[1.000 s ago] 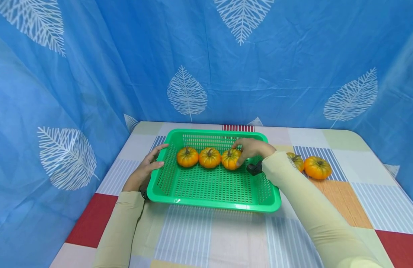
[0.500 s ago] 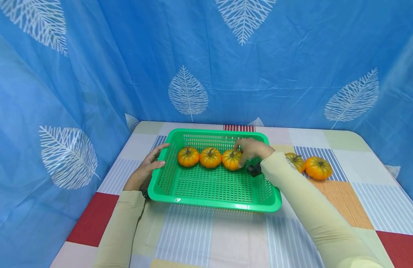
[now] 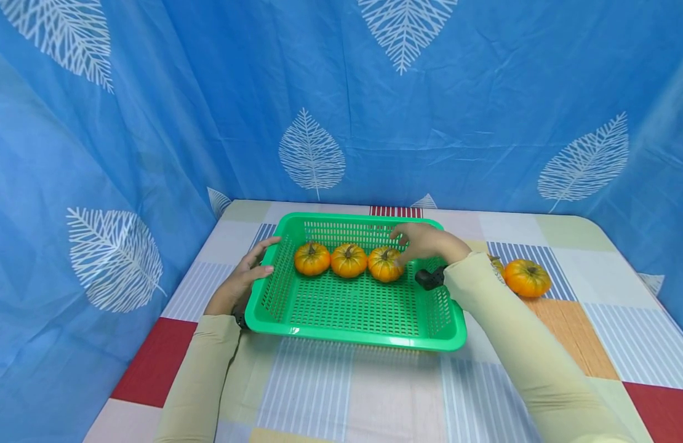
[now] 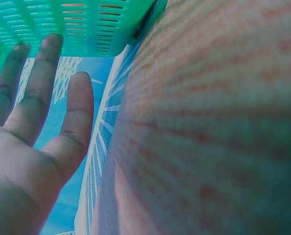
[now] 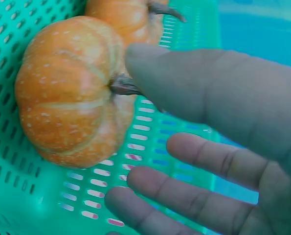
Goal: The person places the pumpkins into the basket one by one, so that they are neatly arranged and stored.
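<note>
A green plastic basket (image 3: pixel 347 341) stands on the table, with three small orange pumpkins in a row inside: a left one (image 3: pixel 312 259), a middle one (image 3: pixel 349 262) and a right one (image 3: pixel 383 268). My right hand (image 3: pixel 423 241) hovers over the basket's right side, fingers spread and holding nothing. In the right wrist view its thumb (image 5: pixel 184 83) overlaps the stem of the nearest pumpkin (image 5: pixel 72 98). At the basket's left rim is my left hand (image 3: pixel 243 280), fingers extended; in the left wrist view its fingertips (image 4: pixel 51 44) lie right at the basket's slotted wall (image 4: pixel 86 29).
To the right of the basket, another pumpkin (image 3: pixel 527 278) rests on the patchwork tablecloth (image 3: pixel 574 338). Beside it a second pumpkin (image 3: pixel 495 266) is mostly hidden by the right sleeve (image 3: pixel 519 332). A blue curtain (image 3: pixel 375 154) with white leaf prints hangs behind and at the sides.
My right hand has let go of the right pumpkin in the basket and moved a little up and to the right. The pumpkins stay in place, and my left hand stays at the rim.
</note>
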Demonstrator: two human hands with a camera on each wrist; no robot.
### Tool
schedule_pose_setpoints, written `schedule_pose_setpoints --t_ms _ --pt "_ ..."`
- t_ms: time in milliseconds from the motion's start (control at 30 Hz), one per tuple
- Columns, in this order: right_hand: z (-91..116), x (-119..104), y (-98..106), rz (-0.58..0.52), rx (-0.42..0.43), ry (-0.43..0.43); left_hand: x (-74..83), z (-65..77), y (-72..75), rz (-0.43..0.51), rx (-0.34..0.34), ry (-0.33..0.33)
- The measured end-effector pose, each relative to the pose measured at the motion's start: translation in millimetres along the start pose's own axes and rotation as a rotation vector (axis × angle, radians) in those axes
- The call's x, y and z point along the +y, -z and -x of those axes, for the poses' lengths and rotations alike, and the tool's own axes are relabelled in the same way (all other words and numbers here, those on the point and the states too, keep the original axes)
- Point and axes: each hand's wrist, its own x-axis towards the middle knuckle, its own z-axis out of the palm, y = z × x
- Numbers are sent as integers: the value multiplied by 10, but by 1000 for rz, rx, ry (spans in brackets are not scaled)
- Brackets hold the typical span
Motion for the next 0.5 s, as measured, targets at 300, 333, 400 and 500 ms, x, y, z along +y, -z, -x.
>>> schedule_pose_setpoints --t_ms 300,333,400,500 --pt "187 44 62 -161 22 103 -4 1 6 0 -1 -3" --pt "212 47 67 -182 27 116 -5 1 7 1 0 -4" --pt "262 55 79 -219 40 143 -5 -1 5 1 0 -5" --pt "340 72 95 -268 58 186 -1 -1 3 1 1 -6"
